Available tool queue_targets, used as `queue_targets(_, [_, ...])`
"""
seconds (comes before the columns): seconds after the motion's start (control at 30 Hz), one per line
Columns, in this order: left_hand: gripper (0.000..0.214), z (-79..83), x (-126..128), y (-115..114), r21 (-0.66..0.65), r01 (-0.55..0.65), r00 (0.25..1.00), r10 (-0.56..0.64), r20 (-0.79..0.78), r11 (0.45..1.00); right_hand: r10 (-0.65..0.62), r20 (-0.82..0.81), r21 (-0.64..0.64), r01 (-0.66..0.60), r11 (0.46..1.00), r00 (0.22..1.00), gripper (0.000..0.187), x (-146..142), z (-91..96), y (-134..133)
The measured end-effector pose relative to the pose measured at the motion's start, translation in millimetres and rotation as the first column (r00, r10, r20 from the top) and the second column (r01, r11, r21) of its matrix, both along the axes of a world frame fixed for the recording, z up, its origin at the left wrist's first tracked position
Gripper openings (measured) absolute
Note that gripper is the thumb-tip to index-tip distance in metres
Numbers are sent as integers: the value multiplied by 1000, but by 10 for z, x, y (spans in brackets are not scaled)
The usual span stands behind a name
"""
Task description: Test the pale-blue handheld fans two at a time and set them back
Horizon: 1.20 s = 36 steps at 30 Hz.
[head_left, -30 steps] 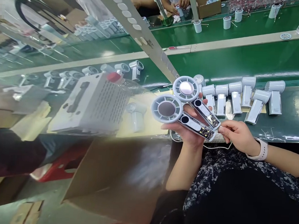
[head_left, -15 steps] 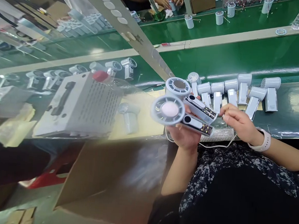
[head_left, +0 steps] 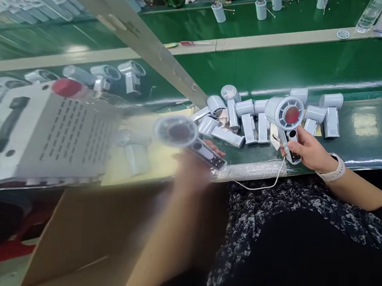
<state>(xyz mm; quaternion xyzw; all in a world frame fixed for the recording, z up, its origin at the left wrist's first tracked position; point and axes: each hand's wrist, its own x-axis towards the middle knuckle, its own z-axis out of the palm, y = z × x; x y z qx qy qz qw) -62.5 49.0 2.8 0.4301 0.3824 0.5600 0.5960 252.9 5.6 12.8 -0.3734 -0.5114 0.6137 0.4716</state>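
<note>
- Your left hand (head_left: 192,173), blurred, is closed around the handle of the left fan (head_left: 180,131), in front of the bench edge; the blur hides how your thumb sits.
- That left fan slants, its round spoked head to the upper left and its handle running down to the right, bare circuit parts showing near the handle's end.
- Your right hand (head_left: 315,154), with a pale watch (head_left: 337,169) on the wrist, holds the right fan (head_left: 281,118) by its handle, fingers wrapped around it.
- The right fan is nearly upright, head on top, its spoked ring and reddish centre disc turned toward you. It is well apart from the left fan.
- A white cable (head_left: 274,185) loops from beside your right hand down past the bench edge; you cannot tell from this view whether it is plugged in.
- Behind the right fan, a row of fans (head_left: 249,127) lies on the green bench (head_left: 368,149), handles mostly toward you; at its left end a few rest close together at differing angles.
- A clear wrap roll (head_left: 250,170) lies along the near edge, between your hands.
- To your left are a yellow sheet (head_left: 160,167) and a grey case (head_left: 65,131); below them stands an open cardboard box (head_left: 75,239).
</note>
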Motion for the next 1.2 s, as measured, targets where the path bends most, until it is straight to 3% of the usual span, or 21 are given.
queue_targets(0.1, [53,14,147,-71,40,43,997,-45,58,998,-23,-53,-53,20,998,998,54,35,11,-5])
queue_targets(0.23, [54,46,660,-238,216,84,983,-117,143,973,8,-106,-48,-13,999,994,54,1,51,-17])
queue_targets(0.37, [49,65,972,-255,248,246,941,-293,172,937,58,-99,-45,-63,997,993,58,-39,88,-65])
queue_targets(0.53, [53,101,933,-232,213,371,905,-403,135,904,-15,-102,-72,8,997,995,55,-74,16,-131])
queue_targets(0.67, [69,101,860,-259,126,319,936,-332,112,940,-35,-149,-121,16,992,988,57,-98,-56,-129])
queue_targets(1.07, [51,109,795,-322,118,354,917,-369,150,928,26,-156,-89,-41,995,987,58,-82,-134,-69])
queue_targets(1.2, [56,65,833,-303,75,346,920,-354,168,935,26,-168,-98,-43,994,985,55,-73,-132,-89])
